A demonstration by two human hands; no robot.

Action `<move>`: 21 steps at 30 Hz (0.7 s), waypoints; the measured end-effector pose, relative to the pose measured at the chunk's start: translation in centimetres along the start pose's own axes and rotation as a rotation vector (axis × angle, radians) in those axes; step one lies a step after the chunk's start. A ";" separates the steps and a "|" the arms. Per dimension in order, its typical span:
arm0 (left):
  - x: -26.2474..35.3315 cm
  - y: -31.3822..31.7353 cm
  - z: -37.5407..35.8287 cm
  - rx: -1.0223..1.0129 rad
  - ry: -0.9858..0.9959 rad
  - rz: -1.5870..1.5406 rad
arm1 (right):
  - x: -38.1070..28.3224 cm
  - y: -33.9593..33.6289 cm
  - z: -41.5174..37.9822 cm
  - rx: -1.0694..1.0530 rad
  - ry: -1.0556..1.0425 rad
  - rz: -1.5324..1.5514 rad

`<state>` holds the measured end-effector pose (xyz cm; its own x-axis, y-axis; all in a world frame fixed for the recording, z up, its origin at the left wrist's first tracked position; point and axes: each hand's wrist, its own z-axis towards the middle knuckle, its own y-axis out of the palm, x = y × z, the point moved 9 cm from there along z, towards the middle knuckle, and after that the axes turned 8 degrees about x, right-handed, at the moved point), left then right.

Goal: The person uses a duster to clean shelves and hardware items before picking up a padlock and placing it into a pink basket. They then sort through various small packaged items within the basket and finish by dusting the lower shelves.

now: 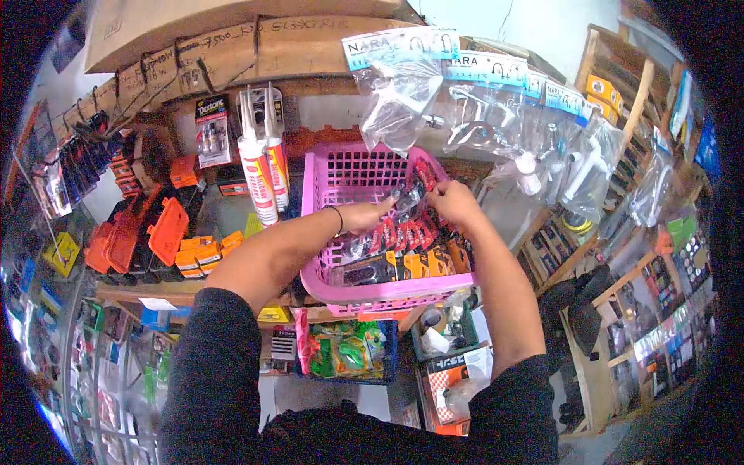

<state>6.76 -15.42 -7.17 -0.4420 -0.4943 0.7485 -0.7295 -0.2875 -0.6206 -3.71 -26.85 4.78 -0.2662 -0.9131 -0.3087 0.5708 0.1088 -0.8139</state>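
Observation:
A pink plastic basket (372,292) holds red-labelled packets (401,235) and, along its front, several orange-and-black packages (430,264). Inside the basket, my left hand (369,216) has its thumb and fingers closed on the near end of a clear packet with dark contents (407,200). My right hand (455,203) is at the basket's right side, its fingers pinched at the right edge of that same packet, beside a red package (425,172). Its fingertips are partly hidden.
Clear bags (395,97) with blue-and-white headers hang above the basket. White-and-red sealant tubes (258,178) stand left of it, near orange boxes (200,254). Below is a bin of green packets (347,350). Wooden racks (581,364) stand at right.

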 end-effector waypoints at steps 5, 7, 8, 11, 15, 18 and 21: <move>3.2 -2.4 -2.4 0.239 0.447 0.215 | -0.6 -0.1 -0.7 -0.056 0.036 0.047; 4.8 -3.9 -6.8 0.271 0.406 0.326 | -1.3 -0.3 -0.9 -0.041 0.010 0.077; 4.8 -4.6 -8.4 0.361 0.479 0.175 | -1.6 -0.8 -1.0 -0.045 0.040 0.094; 5.5 -5.4 -15.3 0.337 0.609 0.038 | -1.4 -0.9 -1.2 -0.028 0.091 0.110; 4.0 -7.6 -25.8 0.642 0.937 0.109 | -1.5 -1.1 -1.8 -0.030 0.161 0.198; -7.5 -8.0 -27.8 0.555 0.423 -0.477 | -3.4 -1.7 -3.3 0.029 0.160 0.268; -17.1 -5.7 -31.8 0.648 0.173 -0.432 | -6.4 -2.4 -6.3 0.025 0.223 0.388</move>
<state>1.91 20.77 -9.03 -0.3035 -0.1111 0.9463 -0.4295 -0.8706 -0.2399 -8.25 -18.75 5.57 -0.1880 -0.6994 -0.6896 0.6794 0.4145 -0.6055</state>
